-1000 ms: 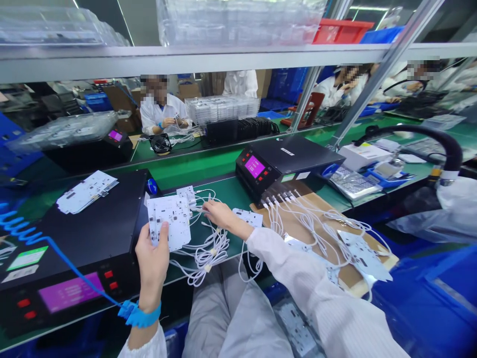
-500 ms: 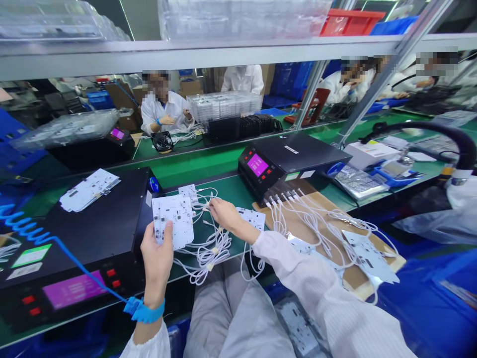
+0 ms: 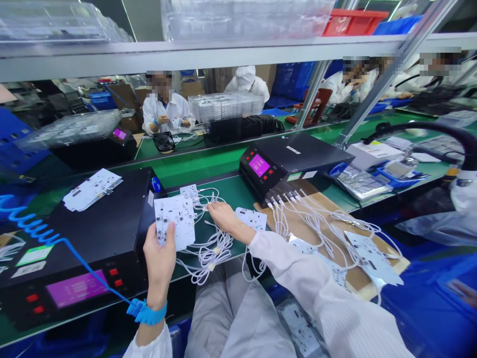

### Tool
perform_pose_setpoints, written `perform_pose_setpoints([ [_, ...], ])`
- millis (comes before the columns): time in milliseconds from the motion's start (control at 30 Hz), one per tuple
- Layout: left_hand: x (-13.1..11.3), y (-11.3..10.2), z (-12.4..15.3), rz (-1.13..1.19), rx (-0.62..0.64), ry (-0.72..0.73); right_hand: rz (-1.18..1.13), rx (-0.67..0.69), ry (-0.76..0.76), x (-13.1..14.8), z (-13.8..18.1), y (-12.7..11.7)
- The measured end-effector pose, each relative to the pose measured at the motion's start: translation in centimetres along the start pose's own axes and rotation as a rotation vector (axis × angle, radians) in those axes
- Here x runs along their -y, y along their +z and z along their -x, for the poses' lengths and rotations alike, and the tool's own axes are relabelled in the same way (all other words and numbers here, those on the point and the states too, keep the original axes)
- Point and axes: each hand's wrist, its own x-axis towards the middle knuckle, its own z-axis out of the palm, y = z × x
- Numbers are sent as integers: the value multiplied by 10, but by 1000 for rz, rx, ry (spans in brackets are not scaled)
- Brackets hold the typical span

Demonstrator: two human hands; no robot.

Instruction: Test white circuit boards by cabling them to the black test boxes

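Note:
My left hand grips a white circuit board by its lower left edge, with the thumb on its face. A smaller white board lies just behind it. My right hand is to the right of the held board, its fingertips pinched on a white cable; the cable's end is too small to make out. Below the hands is a loose bundle of white cables on the green bench. Another white board lies partly behind my right wrist.
Left is a black test box with stacked white boards on top. A second black box has cables plugged in, running over cardboard. A blue coiled cord leads to my left wrist. A shelf spans overhead.
My hands and the held board stay almost in place; the view shifts slightly. Across the bench, a co-worker's hands have moved together, and another person has bent forward.

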Motion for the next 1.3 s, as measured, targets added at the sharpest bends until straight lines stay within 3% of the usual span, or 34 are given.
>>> perform_pose_setpoints([
  [133, 1, 0, -1, -13, -20, 48, -673, -132, 46, -12, 4, -2],
  [233, -1, 1, -1, 20, -34, 55, -1162, -124, 67, -18, 10, -3],
  [333, -4, 3, 2, 104, -44, 14, -1366, -133, 74, -15, 19, -5],
  [633, -9, 4, 4, 76, -33, 158, -1375, -213, 167, 0, 24, -5],
  [1300, -3, 2, 3, 169, 40, 24, -1357, -206, 49, -11, 32, -10],
])
